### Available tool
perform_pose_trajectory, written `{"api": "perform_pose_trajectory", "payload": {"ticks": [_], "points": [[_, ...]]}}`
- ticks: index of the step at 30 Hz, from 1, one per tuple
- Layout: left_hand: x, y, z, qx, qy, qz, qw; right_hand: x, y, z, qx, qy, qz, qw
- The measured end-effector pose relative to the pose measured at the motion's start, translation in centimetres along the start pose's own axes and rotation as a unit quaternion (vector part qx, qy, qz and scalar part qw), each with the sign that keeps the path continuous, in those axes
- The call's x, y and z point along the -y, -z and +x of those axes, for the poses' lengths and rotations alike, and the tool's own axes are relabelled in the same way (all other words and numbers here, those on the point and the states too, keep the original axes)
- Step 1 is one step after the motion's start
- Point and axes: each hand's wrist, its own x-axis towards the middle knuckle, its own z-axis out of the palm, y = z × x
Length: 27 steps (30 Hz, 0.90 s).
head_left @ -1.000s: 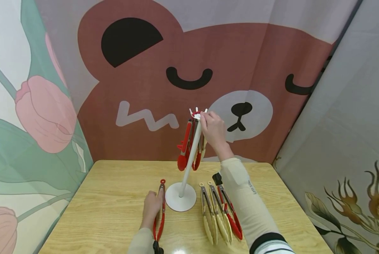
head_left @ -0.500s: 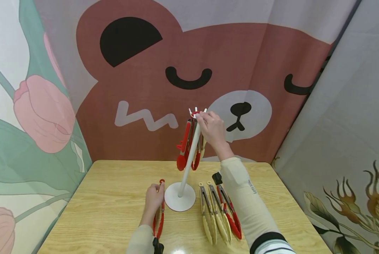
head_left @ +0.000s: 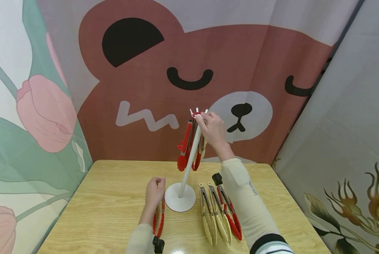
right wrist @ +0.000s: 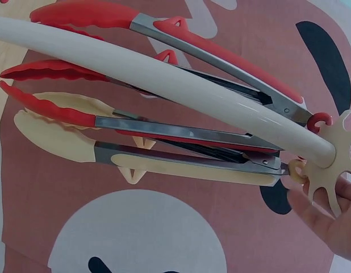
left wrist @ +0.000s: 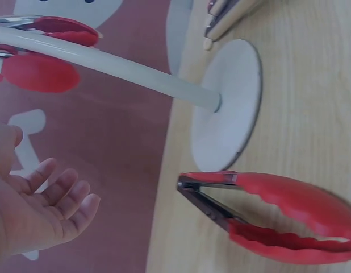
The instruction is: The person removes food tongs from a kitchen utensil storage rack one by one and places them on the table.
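My right hand (head_left: 212, 128) is at the top of a white stand (head_left: 192, 155), its fingertips pinching the pronged top (right wrist: 329, 176) beside the ring of cream tongs (right wrist: 187, 165). Red tongs (right wrist: 221, 57) hang there too, on the same stand. Lower down, my left hand (head_left: 155, 192) is over the upper end of red tongs (head_left: 161, 220) lying on the table. In the left wrist view, the fingers of that hand (left wrist: 42, 210) are loosely bent and hold nothing, apart from the red tongs (left wrist: 295, 187), whose arms are spread.
Right of the stand's round base (head_left: 180, 203), two cream tongs (head_left: 209, 225) and red tongs (head_left: 235, 225) lie on the wooden table (head_left: 107, 197). Behind the table hangs a bear-print curtain (head_left: 129, 88). Small black devices (head_left: 217, 179) show beside the sleeves.
My left hand has moved up along the red tongs, with its fingers drawn together over their ring end. The right hand stays at the stand's top, its fingertips shifted slightly left.
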Motion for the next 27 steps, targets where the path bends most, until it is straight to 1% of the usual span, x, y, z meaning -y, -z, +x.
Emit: {"api": "perform_pose_trajectory", "payload": {"ticks": [3, 6, 13, 18, 22, 25, 27], "points": [[-0.7, 0.3, 0.0, -0.004, -0.004, -0.021, 0.9998, 0.2, 0.0, 0.0, -0.001, -0.004, -0.016, 0.9999], [-1.5, 0.8, 0.1, -0.008, -0.010, -0.042, 0.9991, 0.4, 0.0, 0.1, -0.006, 0.000, -0.033, 0.9994], [-3.3, 1.7, 0.4, -0.013, -0.025, -0.069, 0.9972, 0.3, 0.0, 0.2, -0.005, 0.007, -0.039, 0.9992], [-3.9, 2.1, 0.6, -0.014, -0.045, -0.073, 0.9962, 0.4, 0.0, 0.3, -0.001, 0.011, -0.038, 0.9992], [-4.3, 2.4, 0.6, -0.013, -0.062, -0.081, 0.9947, 0.5, 0.1, 0.3, 0.007, 0.006, -0.043, 0.9991], [-4.5, 2.5, 0.5, -0.029, -0.088, -0.079, 0.9926, 0.7, 0.2, 0.3, 0.019, -0.001, -0.052, 0.9985], [-4.6, 2.6, 0.5, -0.027, -0.088, -0.081, 0.9924, 0.9, 0.3, 0.4, 0.027, -0.006, -0.059, 0.9978]]}}
